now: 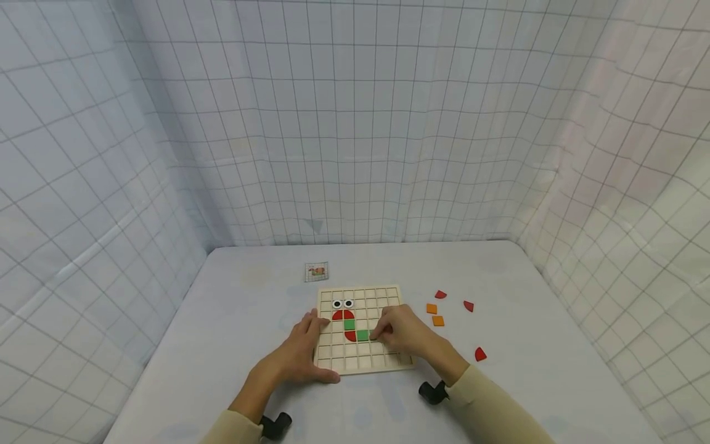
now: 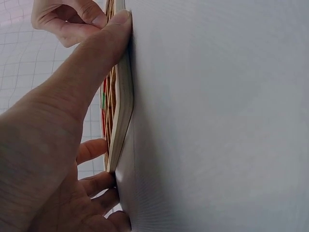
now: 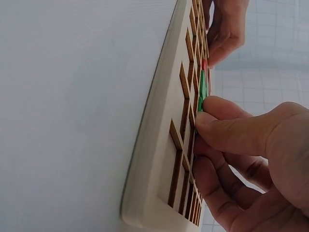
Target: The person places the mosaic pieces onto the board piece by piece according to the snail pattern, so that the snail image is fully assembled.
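Observation:
A square pale wooden grid board (image 1: 338, 364) lies flat on the table. My left hand (image 1: 302, 348) rests at its near left corner, fingers spread along the left side and thumb along the front edge. Over the board's right part, my right hand (image 1: 402, 330) pinches a green square tile (image 3: 200, 105) between thumb and index finger, low at the grid. Just left of those fingertips lies another green tile (image 1: 363, 335), beside a red quarter-round piece (image 1: 350, 336). Above them sit a further green tile (image 1: 349, 324), two red pieces (image 1: 337, 315) and two eye pieces (image 1: 342, 304).
Right of the board lie two orange squares (image 1: 431, 308) and three red quarter-round pieces (image 1: 468, 306), one of them nearer the front. A small picture card (image 1: 317, 271) lies behind the board's left corner. White gridded curtains (image 1: 355, 123) enclose the table at the back and sides.

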{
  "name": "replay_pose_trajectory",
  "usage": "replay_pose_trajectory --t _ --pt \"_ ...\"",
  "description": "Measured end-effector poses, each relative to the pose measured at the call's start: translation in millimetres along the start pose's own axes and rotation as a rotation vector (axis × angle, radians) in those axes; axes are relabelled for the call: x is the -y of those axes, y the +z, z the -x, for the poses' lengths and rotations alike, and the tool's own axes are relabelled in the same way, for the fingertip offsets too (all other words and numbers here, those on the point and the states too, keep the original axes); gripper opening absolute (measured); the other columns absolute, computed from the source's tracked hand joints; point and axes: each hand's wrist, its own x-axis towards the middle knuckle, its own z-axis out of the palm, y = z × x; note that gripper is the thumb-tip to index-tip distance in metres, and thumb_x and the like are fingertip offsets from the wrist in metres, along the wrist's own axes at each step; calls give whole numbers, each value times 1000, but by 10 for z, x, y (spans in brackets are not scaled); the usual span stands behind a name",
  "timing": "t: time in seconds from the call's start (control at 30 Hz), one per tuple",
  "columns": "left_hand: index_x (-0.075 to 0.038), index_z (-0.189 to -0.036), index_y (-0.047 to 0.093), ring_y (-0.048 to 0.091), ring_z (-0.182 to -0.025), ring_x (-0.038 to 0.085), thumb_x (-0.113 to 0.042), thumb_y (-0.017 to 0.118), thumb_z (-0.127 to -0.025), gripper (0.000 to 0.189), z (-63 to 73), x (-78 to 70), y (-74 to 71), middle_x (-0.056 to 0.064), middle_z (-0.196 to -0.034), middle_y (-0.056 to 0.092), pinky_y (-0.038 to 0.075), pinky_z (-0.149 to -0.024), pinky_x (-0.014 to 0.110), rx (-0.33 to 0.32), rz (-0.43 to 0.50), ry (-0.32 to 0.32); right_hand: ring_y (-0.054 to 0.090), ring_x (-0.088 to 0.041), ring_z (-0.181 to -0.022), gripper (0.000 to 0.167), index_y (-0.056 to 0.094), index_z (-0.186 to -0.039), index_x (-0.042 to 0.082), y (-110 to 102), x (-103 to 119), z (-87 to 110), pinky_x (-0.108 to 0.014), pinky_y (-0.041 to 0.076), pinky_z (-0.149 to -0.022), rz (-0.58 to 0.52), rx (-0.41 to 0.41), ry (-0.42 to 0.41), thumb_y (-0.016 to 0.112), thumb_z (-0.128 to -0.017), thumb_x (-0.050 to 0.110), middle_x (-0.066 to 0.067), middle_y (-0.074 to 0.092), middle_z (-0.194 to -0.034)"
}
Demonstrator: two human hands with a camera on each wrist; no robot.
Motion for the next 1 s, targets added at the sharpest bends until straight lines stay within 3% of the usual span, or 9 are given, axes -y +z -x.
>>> replay_pose_trajectory --t 0.3,0.7,1.0 --pt "-6 -172 42 24 -178 57 -53 109 -78 124 10 19 11 33 -192 20 38 -136 78 4 -1 4 56 -1 -80 13 94 -101 10 18 -52 41 -17 52 -71 -11 -6 -38 88 -100 -2 2 77 -91" --pt "-9 -172 43 25 -179 54 -55 109 -77 124 0 23 32 30 -193 20 39 -136 76 -5 -13 5 63 -4 -93 12 93 -109 10 -16 -106 74 -20 58 -79 -23 29 -55 90 -100 2 1 80 -106" --pt "-8 -173 42 24 -179 54 -56 109 -78 125 3 27 11 30 -193 19 38 -136 77 -6 -12 -1 68 -13 -100 14 93 -112 12 -77 -18 140 -22 60 -85 0 -23 2 88 -102 3 1 80 -114"
